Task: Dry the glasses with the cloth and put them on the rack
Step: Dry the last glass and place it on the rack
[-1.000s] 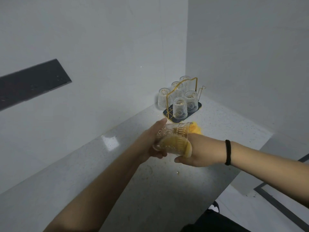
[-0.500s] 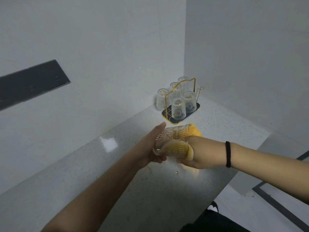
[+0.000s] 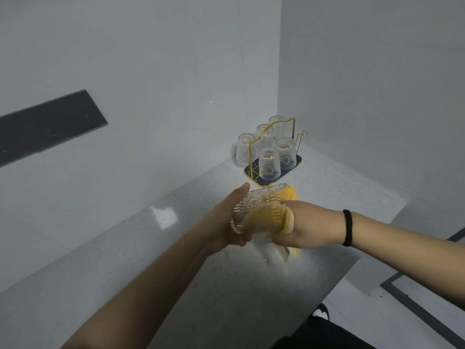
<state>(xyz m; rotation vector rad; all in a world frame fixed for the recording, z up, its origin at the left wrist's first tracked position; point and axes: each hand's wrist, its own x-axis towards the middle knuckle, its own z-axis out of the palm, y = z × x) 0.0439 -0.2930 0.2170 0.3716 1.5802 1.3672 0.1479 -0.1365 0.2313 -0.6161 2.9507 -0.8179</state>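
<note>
Left hand (image 3: pixel 226 222) is cupped around the base end of a ribbed clear glass (image 3: pixel 256 210), holding it on its side above the speckled grey counter (image 3: pixel 125 285); thumb on top, fingers curled underneath. Right hand (image 3: pixel 307 227) grips a yellow cloth (image 3: pixel 266 217), pushed into the glass mouth; yellow shows through the glass wall. One cloth end sticks out behind the rim, another hangs below the right hand, blurred. Black band (image 3: pixel 347 227) on the right wrist.

Rack (image 3: pixel 274 152) sits in the far counter corner, well beyond the hands: dark tray with gold wire frame. Five glasses are upside down on it, nearest one (image 3: pixel 269 163) at the front edge. Dark strip (image 3: pixel 45 124) on the left wall.
</note>
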